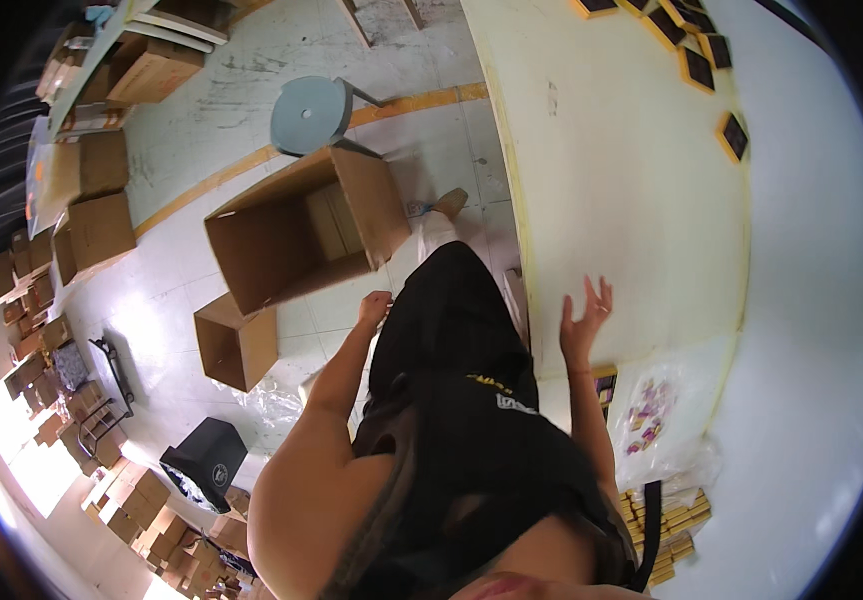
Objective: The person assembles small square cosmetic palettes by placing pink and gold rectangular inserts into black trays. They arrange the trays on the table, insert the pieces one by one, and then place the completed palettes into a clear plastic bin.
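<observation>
You are standing at the near edge of the pale worktable (pixel 641 200), your right hand (pixel 585 322) hovering over it with fingers spread apart and holding nothing. Your left hand (pixel 375 308) is hanging at your side, loosely curled, gripping nothing that I can see. Judging from this, keep the right palm flat and low so it meets the tabletop squarely. The table is cream-coloured and smooth; small dark, orange-rimmed boxes (pixel 699 68) are lying at its far right, well apart from your hand. A large open cardboard carton (pixel 291 235) is standing on the floor to your left.

The black garment (pixel 451 400) hides the table's (pixel 631 200) near edge; the small packets in the clear bag (pixel 651 415) blur.
</observation>
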A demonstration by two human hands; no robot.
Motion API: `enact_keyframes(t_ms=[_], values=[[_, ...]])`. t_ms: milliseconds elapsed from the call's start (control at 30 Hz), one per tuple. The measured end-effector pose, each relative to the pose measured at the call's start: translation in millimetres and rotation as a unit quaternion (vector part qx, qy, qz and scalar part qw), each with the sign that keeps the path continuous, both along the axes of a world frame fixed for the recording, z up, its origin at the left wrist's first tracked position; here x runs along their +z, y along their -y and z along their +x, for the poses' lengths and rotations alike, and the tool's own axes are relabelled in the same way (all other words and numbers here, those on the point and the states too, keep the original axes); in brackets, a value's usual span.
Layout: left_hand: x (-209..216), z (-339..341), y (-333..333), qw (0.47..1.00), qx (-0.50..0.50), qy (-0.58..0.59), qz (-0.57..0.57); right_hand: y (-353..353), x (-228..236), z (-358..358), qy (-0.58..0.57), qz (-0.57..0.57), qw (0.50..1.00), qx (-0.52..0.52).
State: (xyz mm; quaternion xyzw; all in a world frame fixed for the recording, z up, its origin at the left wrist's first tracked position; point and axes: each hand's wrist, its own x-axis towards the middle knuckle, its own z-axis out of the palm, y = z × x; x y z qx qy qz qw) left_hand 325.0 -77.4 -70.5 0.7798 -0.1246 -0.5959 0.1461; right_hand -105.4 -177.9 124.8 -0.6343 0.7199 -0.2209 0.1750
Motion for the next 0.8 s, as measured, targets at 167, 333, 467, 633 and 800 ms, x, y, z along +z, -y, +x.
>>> enact_keyframes(t_ms=[167,333,467,633,800], values=[[-40,-33,129,0.997,0.043,-0.048,-0.031,146,-75,56,-0.052,-0.043,0.997,0.043],[-94,-71,147,0.992,0.056,-0.100,-0.047,271,-88,71,-0.068,-0.039,0.976,0.203],[-190,-95,113,0.972,0.217,-0.085,0.023,306,-117,69,-0.036,-0.037,0.971,0.234],[-384,-117,36,0.997,0.062,-0.038,0.018,312,-120,69,-0.090,-0.023,0.949,0.301],[-507,-172,53,0.857,-0.508,0.061,0.057,293,-116,81,-0.118,0.016,0.960,0.253]])
